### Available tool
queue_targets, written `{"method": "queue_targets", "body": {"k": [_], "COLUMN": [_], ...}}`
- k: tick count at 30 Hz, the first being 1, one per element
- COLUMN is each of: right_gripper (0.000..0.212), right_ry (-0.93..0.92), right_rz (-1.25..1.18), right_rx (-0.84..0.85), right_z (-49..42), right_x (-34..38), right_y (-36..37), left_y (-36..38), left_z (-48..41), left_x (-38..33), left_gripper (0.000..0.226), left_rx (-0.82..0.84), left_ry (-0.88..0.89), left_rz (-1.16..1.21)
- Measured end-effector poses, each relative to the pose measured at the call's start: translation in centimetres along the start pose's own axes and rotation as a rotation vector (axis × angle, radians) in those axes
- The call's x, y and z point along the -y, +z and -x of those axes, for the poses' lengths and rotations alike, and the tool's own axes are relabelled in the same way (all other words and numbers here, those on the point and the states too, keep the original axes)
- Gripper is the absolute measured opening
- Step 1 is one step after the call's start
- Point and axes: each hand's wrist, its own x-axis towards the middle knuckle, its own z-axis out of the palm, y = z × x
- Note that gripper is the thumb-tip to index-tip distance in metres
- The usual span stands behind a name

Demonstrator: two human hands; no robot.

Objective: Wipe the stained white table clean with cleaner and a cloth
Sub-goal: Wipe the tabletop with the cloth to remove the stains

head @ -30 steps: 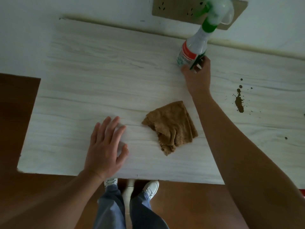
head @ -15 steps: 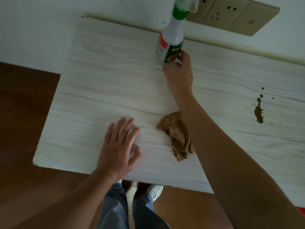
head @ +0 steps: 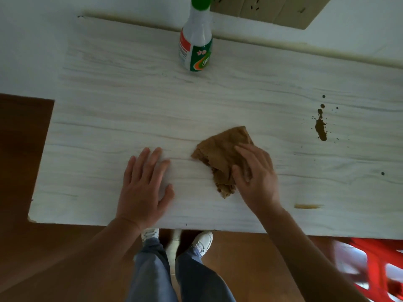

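A white wood-grain table fills the view. A brown stain with small splatters marks its right side, and a thin brown streak lies near the front edge. The crumpled brown cloth lies mid-table. My right hand rests on the cloth's right part, fingers curled over it. My left hand lies flat on the table, fingers spread, left of the cloth. The white spray bottle with a green collar stands upright at the back, untouched.
A wall with a tan socket panel runs behind the table. Brown floor lies to the left and in front. My legs and white shoes stand at the front edge. A red object sits low at the right.
My right hand let go of the spray bottle at the back and came down onto the cloth. The bottle stands alone. My left hand stayed flat on the table.
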Motion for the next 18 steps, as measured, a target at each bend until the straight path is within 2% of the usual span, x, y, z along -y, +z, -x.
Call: {"method": "queue_targets", "body": {"k": [3,8,11,18], "right_gripper": [0.044,0.064,0.061,0.062], "right_ry": [0.027,0.054,0.054,0.254], "right_rz": [0.065,0.238,0.283,0.331], "right_rx": [0.105,0.221,0.207,0.117], "right_z": [1.1,-1.1,-3.6,-16.3], "right_x": [-0.1,0.6,0.1,-2.3], "right_y": [0.4,1.6,1.8,1.8], "left_y": [-0.2,-0.1,0.1,0.0], "left_z": [0.0,0.0,0.0,-0.1], "left_x": [-0.1,-0.1,0.0,-0.1], "left_gripper": [0.061,0.060,0.060,0.059], "left_rx": [0.007,0.003,-0.013,-0.013], "left_ry": [-0.006,0.002,0.009,0.001], "left_rz": [0.010,-0.007,-0.005,0.019]}}
